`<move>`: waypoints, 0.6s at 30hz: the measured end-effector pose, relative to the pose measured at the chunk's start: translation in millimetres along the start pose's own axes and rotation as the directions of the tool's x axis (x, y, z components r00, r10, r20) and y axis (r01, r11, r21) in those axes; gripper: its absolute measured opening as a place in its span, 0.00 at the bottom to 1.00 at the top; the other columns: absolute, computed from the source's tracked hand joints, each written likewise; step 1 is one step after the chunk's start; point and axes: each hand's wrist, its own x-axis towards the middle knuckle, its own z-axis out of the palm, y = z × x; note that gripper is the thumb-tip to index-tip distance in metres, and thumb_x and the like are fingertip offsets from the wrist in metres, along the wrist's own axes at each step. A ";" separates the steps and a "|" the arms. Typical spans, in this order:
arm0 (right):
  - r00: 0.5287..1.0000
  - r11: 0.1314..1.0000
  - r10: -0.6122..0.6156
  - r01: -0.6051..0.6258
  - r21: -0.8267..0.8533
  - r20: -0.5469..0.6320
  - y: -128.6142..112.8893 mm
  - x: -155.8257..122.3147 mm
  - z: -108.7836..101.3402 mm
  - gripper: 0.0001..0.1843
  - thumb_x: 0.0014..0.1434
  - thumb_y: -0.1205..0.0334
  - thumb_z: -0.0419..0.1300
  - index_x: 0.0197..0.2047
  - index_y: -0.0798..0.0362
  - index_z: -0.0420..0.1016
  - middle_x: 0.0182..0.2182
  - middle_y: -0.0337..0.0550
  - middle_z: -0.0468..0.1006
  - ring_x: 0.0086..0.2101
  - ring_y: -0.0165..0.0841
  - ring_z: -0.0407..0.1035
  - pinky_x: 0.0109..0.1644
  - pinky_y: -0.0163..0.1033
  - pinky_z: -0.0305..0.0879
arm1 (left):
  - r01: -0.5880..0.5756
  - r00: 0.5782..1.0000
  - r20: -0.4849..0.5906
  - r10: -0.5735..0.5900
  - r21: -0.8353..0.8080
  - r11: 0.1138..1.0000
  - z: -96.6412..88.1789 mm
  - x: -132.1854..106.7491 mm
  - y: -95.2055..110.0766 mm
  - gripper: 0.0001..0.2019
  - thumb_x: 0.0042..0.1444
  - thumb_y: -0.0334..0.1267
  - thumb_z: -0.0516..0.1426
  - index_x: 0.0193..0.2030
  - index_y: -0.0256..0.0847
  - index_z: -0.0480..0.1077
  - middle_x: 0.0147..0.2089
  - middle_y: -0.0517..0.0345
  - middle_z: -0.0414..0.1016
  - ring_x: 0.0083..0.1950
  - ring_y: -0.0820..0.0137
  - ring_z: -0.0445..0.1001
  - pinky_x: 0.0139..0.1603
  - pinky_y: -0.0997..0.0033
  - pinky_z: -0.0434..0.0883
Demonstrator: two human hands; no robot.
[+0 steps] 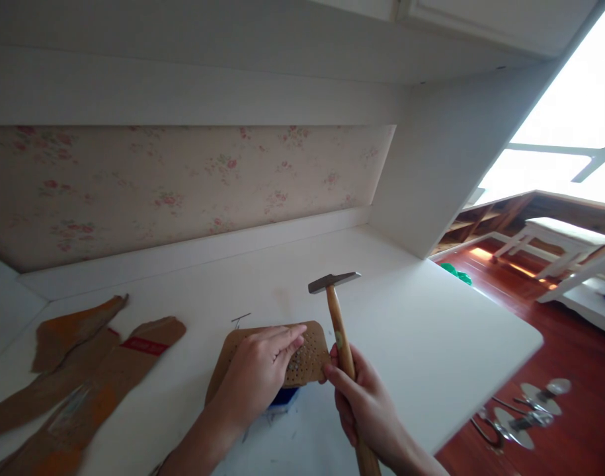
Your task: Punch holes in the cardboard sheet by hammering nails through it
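A hammer (336, 314) with a wooden handle and a dark metal head stands nearly upright in my right hand (364, 400). The fingers of that hand wrap the handle, and its thumb and fingertips are at the right edge of a brown board (316, 347) full of small holes. Over the board lies my left hand (257, 363), fingers pressed together and bent down; whatever is under the fingertips is hidden. Small shiny nail heads (296, 360) show beside them. A blue container (285, 398) is partly visible beneath the board's near edge.
Torn cardboard pieces (114, 367) lie on the left of the white tabletop (421, 344). A few thin nails (241, 318) lie behind the board. A shelf overhangs the table, and a side panel (431, 152) rises at right. Metal fittings (523, 416) are on the red floor.
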 end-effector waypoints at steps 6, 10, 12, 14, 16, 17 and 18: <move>0.999 0.999 -0.028 0.029 -0.018 0.043 1.2 -0.8 1.5 0.19 0.59 0.45 0.62 0.41 0.47 0.59 0.22 0.24 0.69 0.09 0.15 0.49 0.06 0.22 0.53 | -0.041 0.999 -0.004 0.041 0.043 0.998 -5.4 -1.4 1.1 0.13 0.64 0.31 0.56 0.51 0.46 0.77 0.47 0.59 0.82 0.46 0.68 0.81 0.50 0.71 0.77; 0.998 0.999 -0.031 0.033 -0.033 0.056 1.8 0.1 1.2 0.19 0.59 0.46 0.62 0.41 0.48 0.60 0.26 0.27 0.72 0.09 0.15 0.51 0.06 0.21 0.51 | -0.021 1.000 -0.006 0.021 0.032 0.999 -2.1 -2.7 -2.5 0.13 0.64 0.31 0.55 0.52 0.45 0.77 0.49 0.59 0.82 0.48 0.67 0.80 0.52 0.69 0.76; 0.998 1.000 -0.022 0.023 -0.017 0.053 2.9 1.0 0.8 0.19 0.58 0.47 0.63 0.41 0.48 0.60 0.27 0.29 0.74 0.09 0.15 0.51 0.06 0.22 0.51 | -0.006 1.000 0.001 0.006 0.026 1.000 -0.1 -3.5 -4.8 0.13 0.64 0.31 0.55 0.52 0.44 0.76 0.50 0.58 0.82 0.49 0.67 0.80 0.53 0.69 0.76; 0.999 1.000 0.000 0.001 -0.009 0.036 4.4 1.8 -0.2 0.19 0.57 0.46 0.64 0.41 0.48 0.60 0.22 0.26 0.70 0.09 0.16 0.48 0.06 0.22 0.51 | -0.008 1.000 0.005 0.007 0.022 1.000 1.3 -4.1 -6.7 0.13 0.65 0.31 0.55 0.53 0.44 0.76 0.50 0.58 0.81 0.50 0.67 0.80 0.54 0.69 0.75; 1.000 0.999 0.017 -0.016 -0.040 0.016 5.1 1.3 -2.2 0.18 0.59 0.44 0.62 0.39 0.47 0.61 0.14 0.21 0.61 0.09 0.18 0.44 0.06 0.22 0.50 | -0.017 1.000 0.001 0.017 0.016 1.000 2.0 -4.5 -7.7 0.14 0.65 0.32 0.54 0.53 0.46 0.76 0.50 0.59 0.81 0.50 0.67 0.80 0.54 0.67 0.75; 1.000 0.998 0.016 -0.016 -0.062 0.007 4.8 0.1 -3.5 0.18 0.60 0.43 0.60 0.38 0.47 0.61 0.12 0.19 0.57 0.09 0.19 0.43 0.06 0.22 0.49 | -0.019 1.000 -0.002 0.019 0.013 1.000 2.1 -4.6 -7.8 0.14 0.65 0.33 0.54 0.53 0.47 0.76 0.50 0.59 0.81 0.49 0.66 0.80 0.54 0.67 0.75; 1.000 0.996 0.011 -0.011 -0.084 0.000 3.7 -1.9 -4.9 0.19 0.61 0.41 0.58 0.36 0.47 0.61 0.12 0.19 0.55 0.09 0.19 0.43 0.06 0.23 0.47 | -0.014 1.000 -0.005 0.014 0.010 1.000 2.2 -4.6 -7.7 0.13 0.65 0.33 0.54 0.52 0.48 0.76 0.49 0.59 0.82 0.49 0.66 0.80 0.53 0.66 0.75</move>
